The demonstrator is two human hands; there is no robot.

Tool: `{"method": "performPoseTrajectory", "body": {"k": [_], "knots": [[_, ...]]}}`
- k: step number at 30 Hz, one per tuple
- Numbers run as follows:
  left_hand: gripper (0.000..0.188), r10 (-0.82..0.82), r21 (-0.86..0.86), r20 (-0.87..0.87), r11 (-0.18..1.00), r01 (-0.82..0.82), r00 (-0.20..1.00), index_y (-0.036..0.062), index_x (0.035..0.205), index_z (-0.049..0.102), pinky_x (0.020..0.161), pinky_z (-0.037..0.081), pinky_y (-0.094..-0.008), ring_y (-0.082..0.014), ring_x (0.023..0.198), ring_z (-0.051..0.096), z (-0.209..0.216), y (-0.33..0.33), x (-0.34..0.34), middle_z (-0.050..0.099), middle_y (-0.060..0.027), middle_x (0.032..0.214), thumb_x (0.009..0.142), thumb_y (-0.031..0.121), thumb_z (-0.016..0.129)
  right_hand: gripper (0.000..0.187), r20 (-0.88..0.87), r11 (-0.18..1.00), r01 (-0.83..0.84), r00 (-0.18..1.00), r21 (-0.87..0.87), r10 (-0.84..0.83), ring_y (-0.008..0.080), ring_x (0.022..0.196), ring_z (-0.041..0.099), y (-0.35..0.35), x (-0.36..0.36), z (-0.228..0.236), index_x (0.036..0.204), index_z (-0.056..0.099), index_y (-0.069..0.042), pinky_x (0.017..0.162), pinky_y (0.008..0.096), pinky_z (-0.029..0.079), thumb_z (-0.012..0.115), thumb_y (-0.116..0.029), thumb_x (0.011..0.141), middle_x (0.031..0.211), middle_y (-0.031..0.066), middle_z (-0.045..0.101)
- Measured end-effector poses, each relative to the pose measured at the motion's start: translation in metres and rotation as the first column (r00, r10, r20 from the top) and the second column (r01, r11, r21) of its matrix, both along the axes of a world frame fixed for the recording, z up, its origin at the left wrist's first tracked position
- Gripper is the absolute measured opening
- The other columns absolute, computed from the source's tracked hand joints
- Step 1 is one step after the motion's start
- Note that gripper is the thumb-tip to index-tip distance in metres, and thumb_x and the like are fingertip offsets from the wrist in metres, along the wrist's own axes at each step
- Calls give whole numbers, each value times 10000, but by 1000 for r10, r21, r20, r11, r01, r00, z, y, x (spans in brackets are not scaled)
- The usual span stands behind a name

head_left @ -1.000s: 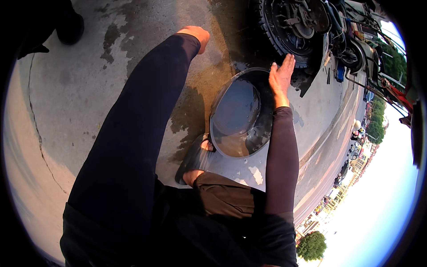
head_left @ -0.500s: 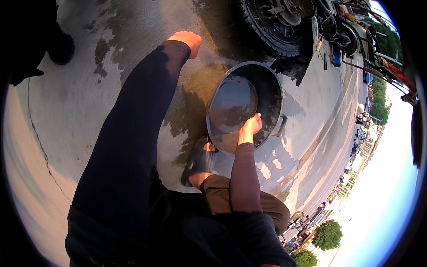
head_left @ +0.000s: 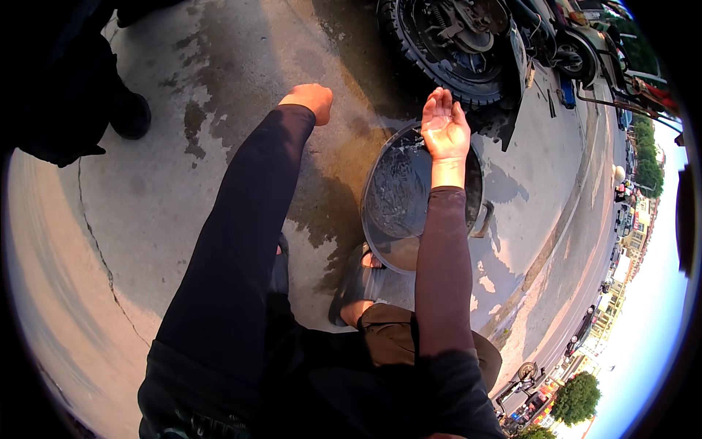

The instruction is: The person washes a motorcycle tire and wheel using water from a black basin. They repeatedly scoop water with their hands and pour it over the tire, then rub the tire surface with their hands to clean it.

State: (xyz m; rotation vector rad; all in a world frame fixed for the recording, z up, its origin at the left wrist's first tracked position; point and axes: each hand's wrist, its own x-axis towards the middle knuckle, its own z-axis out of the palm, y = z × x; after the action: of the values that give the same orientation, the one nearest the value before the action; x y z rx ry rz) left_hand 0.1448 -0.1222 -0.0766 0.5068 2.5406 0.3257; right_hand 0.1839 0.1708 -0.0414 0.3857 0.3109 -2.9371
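Observation:
A wide dark tub (head_left: 371, 218) of water stands on the wet concrete, its water (head_left: 398, 186) rippled. My right hand (head_left: 446, 130) is above the tub's far rim, palm turned up and fingers stretched out, wet and holding nothing. Just beyond it is a dark tyre (head_left: 439, 77) on a motor vehicle's wheel, close to the fingertips; I cannot tell if they touch. My left hand (head_left: 311, 101) hangs over the floor left of the tub, curled into a fist. Whatever it may hold is hidden beneath it.
Another person's dark shoe (head_left: 131, 115) is at the far left. My sandalled foot (head_left: 358, 293) is close to the tub's near side. Vehicle parts (head_left: 567, 55) and frames crowd the far right. The concrete floor (head_left: 161, 241) has wet patches and a long crack.
My right hand has come up out of the tub and moved away from me, turning palm up. The water has gone from fairly smooth to rippled. The whole view has shifted slightly.

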Motion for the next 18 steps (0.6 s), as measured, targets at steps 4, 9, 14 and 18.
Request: {"method": "performPoseTrajectory", "body": {"k": [4, 9, 14, 18], "knots": [[260, -1, 18, 7, 1000, 1, 1000, 3, 983, 711, 879, 545, -457, -395, 1012, 674, 3, 3, -3, 703, -241, 1010, 767, 59, 578, 431, 209, 781, -142, 978, 608, 15, 408, 1260, 535, 4, -98, 54, 1336, 441, 137, 1047, 484, 466, 353, -158, 1034, 1365, 273, 527], [259, 13, -1, 28, 1000, -13, 1000, 8, 972, 720, 883, 545, -456, -390, 1015, 677, 2, -2, -3, 703, -244, 1016, 762, 67, 580, 471, 282, 244, -265, 959, 933, -38, 339, 1329, 492, 4, -96, 76, 1409, 406, 100, 1076, 454, 430, 461, -154, 1015, 1428, 226, 491], [259, -12, 29, -12, 1000, 12, 1000, 1, 964, 722, 877, 546, -457, -395, 1000, 680, -6, 5, -6, 702, -253, 1011, 756, 72, 585, 382, 85, 142, -26, 899, 990, -430, 199, 1069, 637, 26, -6, 40, 1299, 563, -31, 819, 336, 490, 584, -235, 976, 1171, 81, 653], [282, -80, -26, 22, 996, 80, 997, 19, 1050, 724, 910, 544, -434, -360, 1065, 674, 16, 20, -5, 696, -232, 1091, 808, 86, 595, 339, 194, 169, -106, 702, 980, -685, 165, 944, 630, 53, 90, -38, 1229, 596, -38, 697, 303, 454, 575, -285, 998, 1099, 58, 651]]}}
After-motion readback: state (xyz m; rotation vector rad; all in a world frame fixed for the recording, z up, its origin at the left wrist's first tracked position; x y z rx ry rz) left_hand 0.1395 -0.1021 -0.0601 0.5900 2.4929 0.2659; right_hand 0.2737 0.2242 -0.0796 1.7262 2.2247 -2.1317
